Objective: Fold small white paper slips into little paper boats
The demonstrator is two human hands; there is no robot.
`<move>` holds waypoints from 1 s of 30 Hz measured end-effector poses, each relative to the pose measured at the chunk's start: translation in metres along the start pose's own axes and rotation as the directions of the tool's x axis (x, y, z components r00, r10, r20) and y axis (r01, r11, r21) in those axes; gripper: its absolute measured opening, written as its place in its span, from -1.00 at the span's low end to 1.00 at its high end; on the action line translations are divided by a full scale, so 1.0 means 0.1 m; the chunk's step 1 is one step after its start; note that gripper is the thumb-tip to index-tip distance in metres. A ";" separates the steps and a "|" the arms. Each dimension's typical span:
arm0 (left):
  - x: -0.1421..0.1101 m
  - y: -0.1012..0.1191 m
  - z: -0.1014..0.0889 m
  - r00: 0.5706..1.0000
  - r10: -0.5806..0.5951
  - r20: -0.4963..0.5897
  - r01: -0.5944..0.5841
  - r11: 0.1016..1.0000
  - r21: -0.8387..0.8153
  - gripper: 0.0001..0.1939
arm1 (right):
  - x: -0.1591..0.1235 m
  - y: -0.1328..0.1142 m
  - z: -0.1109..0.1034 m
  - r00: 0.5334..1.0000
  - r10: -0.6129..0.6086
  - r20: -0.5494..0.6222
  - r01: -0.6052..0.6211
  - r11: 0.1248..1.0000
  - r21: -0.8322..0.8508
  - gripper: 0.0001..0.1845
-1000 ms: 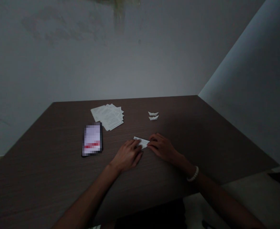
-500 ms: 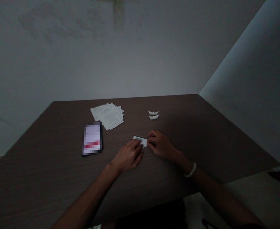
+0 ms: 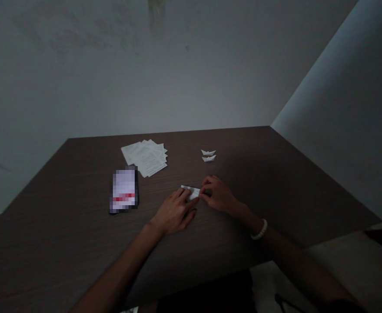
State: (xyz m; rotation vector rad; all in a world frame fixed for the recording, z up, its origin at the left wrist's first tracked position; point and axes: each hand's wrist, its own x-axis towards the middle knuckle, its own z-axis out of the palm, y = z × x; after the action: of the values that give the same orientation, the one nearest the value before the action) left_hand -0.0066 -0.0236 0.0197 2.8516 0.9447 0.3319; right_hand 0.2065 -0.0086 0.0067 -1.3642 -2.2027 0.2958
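Note:
A small folded white paper [image 3: 191, 191] lies on the dark wooden table [image 3: 63, 243] in front of me. My left hand [image 3: 174, 212] rests flat on its near left part, fingers stretched out and pressing it down. My right hand [image 3: 217, 194] has its fingers curled and pinched on the paper's right end. A white bead bracelet [image 3: 260, 230] circles my right wrist.
Two small folded paper boats [image 3: 208, 155] sit further back on the table. A fanned stack of printed sheets [image 3: 146, 156] lies at the back left. A phone [image 3: 124, 190] with a lit screen lies left of my hands. Walls close off the far and right sides.
My right hand has slid a little to the left along the paper, covering more of its right end. My left hand has stayed pressed on it.

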 end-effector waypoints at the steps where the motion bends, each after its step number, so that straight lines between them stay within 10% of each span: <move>1: 0.00 0.00 0.00 1.000 -0.001 -0.004 0.001 1.000 -0.003 -0.58 | -0.01 0.00 0.00 1.000 0.010 -0.022 -0.010 1.000 -0.011 -0.96; 6: 0.00 -0.01 0.03 0.999 0.005 -0.035 -0.005 1.000 -0.019 -0.59 | -0.17 0.04 -0.08 0.984 -0.050 -0.172 0.040 0.997 -0.063 -0.94; 12: 0.00 0.00 0.05 0.999 0.004 -0.052 -0.005 1.000 -0.017 -0.58 | -0.38 0.02 -0.11 0.931 -0.361 0.053 0.365 0.918 -0.154 -0.77; 30: -0.01 -0.01 -0.01 1.000 -0.016 -0.020 0.014 0.997 -0.075 -0.62 | -0.38 -0.05 -0.12 0.898 -0.367 0.243 0.421 0.877 -0.231 -0.77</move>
State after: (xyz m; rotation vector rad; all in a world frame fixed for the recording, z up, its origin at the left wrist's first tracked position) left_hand -0.0080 -0.0231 0.0207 2.7773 0.9365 0.3875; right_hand 0.2225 -0.0458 0.0072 -1.0074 -2.7045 -0.0411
